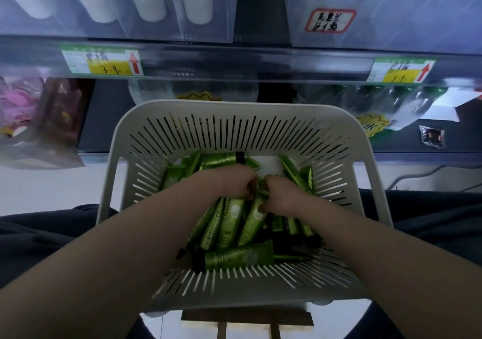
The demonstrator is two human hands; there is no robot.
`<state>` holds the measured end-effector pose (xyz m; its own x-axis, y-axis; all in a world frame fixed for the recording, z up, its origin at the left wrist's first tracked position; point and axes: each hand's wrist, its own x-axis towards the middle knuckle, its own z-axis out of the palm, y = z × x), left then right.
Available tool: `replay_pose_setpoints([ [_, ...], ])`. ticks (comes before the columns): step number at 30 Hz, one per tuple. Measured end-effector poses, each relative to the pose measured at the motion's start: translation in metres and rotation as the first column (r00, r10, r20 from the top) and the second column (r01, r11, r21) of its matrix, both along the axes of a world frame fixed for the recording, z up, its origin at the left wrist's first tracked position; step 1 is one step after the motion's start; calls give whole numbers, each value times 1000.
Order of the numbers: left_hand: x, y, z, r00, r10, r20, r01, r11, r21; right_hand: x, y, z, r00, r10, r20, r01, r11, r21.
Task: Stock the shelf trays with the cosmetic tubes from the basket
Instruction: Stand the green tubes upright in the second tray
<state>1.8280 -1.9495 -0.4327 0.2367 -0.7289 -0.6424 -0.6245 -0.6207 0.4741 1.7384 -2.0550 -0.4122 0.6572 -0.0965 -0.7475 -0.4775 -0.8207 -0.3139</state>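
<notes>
A white slotted basket (234, 122) sits in front of me, holding several green cosmetic tubes (238, 256) with black caps. Both my hands are down inside it, side by side. My left hand (232, 182) has its fingers curled round a bunch of green tubes (229, 216) that point toward me. My right hand (280, 195) grips another green tube (254, 218) beside them. Above the basket, a clear shelf tray (206, 25) holds white tubes, and a second clear tray (391, 25) with a red-bordered label looks bare.
A shelf rail carries two green-and-yellow price tags (101, 63) (401, 71) with red arrows. Packaged goods (34, 119) hang lower left, and bagged items (407, 103) lower right. The basket rests on a small stool (245, 320) between my dark-trousered knees.
</notes>
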Motion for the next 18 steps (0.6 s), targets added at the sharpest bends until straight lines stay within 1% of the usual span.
replay_pose_setpoints([
  [6,1,14,17,998,59,18,-60,998,6,-5,-2,12,995,-89,47,87,996,32],
  [10,-5,22,30,995,101,-5,-101,994,31,-14,5,22,980,-169,105,158,982,100],
  [13,-11,25,39,996,86,-14,-85,993,82,-19,9,24,958,-232,169,204,964,169],
  [16,-20,33,56,997,79,10,-80,993,87,-28,13,32,948,-225,224,187,966,179],
  [18,-26,38,68,997,49,52,-53,996,76,-33,16,37,938,-223,265,177,967,184],
])
